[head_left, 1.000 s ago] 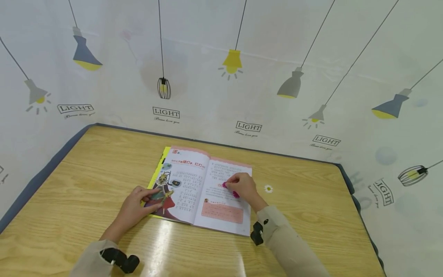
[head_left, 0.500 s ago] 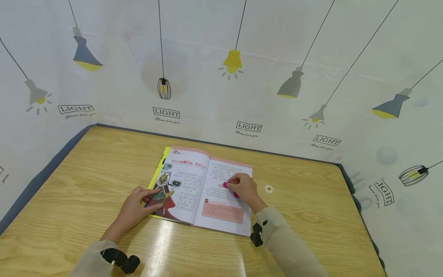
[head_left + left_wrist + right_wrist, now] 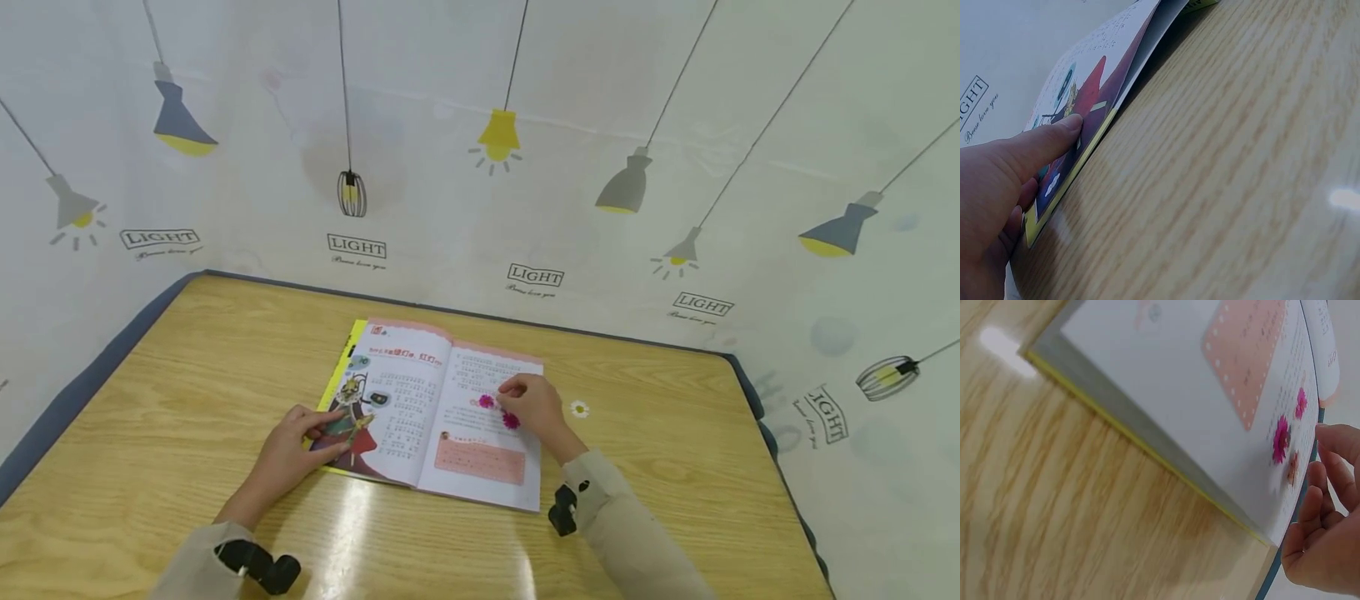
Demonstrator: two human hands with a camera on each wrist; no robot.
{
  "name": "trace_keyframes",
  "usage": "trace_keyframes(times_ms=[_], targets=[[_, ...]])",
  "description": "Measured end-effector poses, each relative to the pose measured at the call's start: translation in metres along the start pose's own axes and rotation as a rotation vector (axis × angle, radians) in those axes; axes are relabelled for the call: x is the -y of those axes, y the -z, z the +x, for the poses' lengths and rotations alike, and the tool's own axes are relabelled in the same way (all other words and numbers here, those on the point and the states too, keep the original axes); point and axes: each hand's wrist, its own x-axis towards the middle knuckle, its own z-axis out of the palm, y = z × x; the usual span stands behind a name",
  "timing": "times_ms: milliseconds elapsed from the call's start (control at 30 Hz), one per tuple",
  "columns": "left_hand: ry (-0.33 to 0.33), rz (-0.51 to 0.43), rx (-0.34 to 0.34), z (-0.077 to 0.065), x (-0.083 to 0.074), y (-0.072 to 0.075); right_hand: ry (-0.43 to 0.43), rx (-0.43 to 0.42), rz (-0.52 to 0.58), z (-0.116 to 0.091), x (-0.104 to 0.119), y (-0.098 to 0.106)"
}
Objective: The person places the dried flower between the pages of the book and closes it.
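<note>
An open book (image 3: 480, 493) with printed pages lies on the table. My left hand (image 3: 288, 450) rests at its left edge, with thumb and forefinger laid on the illustrated page; the thumb (image 3: 1054, 140) presses on the page in the left wrist view. On the right page lie two magenta flowers (image 3: 487, 402). My right hand (image 3: 534, 410) hovers over that page beside them, its fingers loosely bent and nothing visible between thumb and forefinger. In the right wrist view a small orange-brown flower (image 3: 1292, 467) lies near the larger magenta flower (image 3: 1280, 439), close to my fingertips.
A white flower with a yellow centre (image 3: 580, 409) lies on the wooden table (image 3: 660, 467), right of the book. A pale curtain (image 3: 435, 183) printed with lamps stands behind the table's dark-blue edge. Both wrists carry black cameras (image 3: 562, 510).
My right hand has drawn slightly to the right, off the upper magenta flower, which now shows whole on the page. The left hand keeps its place. The head view has shifted slightly.
</note>
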Motion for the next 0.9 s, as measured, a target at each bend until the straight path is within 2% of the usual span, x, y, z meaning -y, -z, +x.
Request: trace_keyframes(times_ms=[233, 533, 900], targets=[[-0.001, 0.010, 0.001, 0.001, 0.004, -0.003, 0.008, -0.038, -0.010, 0.000, -0.013, 0.011], [-0.018, 0.004, -0.002, 0.001, 0.003, -0.002, -0.048, -0.059, -0.007, -0.003, -0.030, 0.028], [-0.019, 0.004, -0.017, 0.001, 0.001, -0.001, -0.015, -0.107, 0.012, -0.008, -0.060, 0.052]])
